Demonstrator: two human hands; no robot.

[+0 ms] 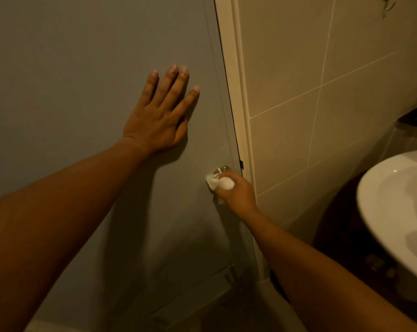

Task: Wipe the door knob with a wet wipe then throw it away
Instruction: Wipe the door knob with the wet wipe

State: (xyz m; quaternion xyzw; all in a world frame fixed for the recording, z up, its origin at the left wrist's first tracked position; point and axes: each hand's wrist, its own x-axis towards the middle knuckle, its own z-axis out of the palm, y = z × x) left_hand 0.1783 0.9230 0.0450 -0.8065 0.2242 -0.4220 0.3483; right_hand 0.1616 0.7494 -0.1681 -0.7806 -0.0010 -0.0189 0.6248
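Observation:
A round metal door knob [222, 169] sticks out of the grey door [83, 56] near its right edge. My right hand [236, 191] grips a crumpled white wet wipe [218, 182] and presses it against the lower part of the knob, hiding most of it. My left hand [158, 113] lies flat on the door above and to the left of the knob, fingers spread, holding nothing.
A cream door frame [238, 97] runs beside the door, with beige tiled wall [322, 92] to its right. A white sink [399, 212] juts in at the right edge, dark space beneath it. A vent slat [202, 291] sits low in the door.

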